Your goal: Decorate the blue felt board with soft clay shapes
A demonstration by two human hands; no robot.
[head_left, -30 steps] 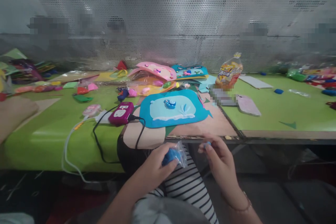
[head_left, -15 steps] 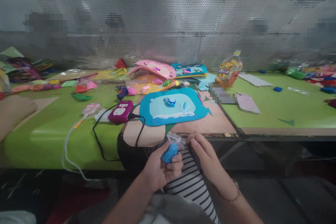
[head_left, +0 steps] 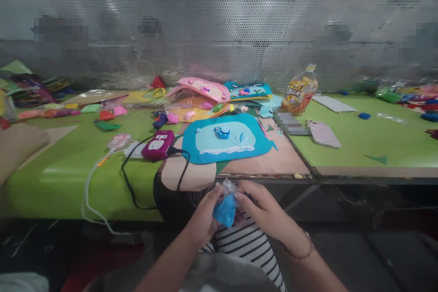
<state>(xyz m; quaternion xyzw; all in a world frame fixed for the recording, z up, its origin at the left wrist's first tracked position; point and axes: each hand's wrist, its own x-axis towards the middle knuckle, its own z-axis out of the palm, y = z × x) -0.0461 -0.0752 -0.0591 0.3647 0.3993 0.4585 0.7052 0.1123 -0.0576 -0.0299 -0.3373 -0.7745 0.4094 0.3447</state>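
Note:
Over my lap, a small clear plastic bag of blue clay [head_left: 225, 210] is between my two hands. My left hand [head_left: 204, 214] grips its left side, with the thumb up along it. My right hand [head_left: 257, 199] pinches the clear upper part of the bag from the right. Just beyond my hands, on the table edge, lies a blue foam sheet [head_left: 191, 146] with a paler blue panel. That panel bears a small blue clay figure [head_left: 222, 132], a white wavy strip and light blue leaf shapes.
A magenta device [head_left: 157, 146] with a black cable lies left of the sheet, beside a white cable. Pink and teal decorated pieces [head_left: 201, 89] lie behind. At right are a snack bag [head_left: 298, 91] and a phone [head_left: 324, 134]. Another person's arm [head_left: 20, 150] rests at far left.
My right hand has moved left and taken hold of the bag's top. The bag has turned and dropped slightly, and my left fingers have shifted on it.

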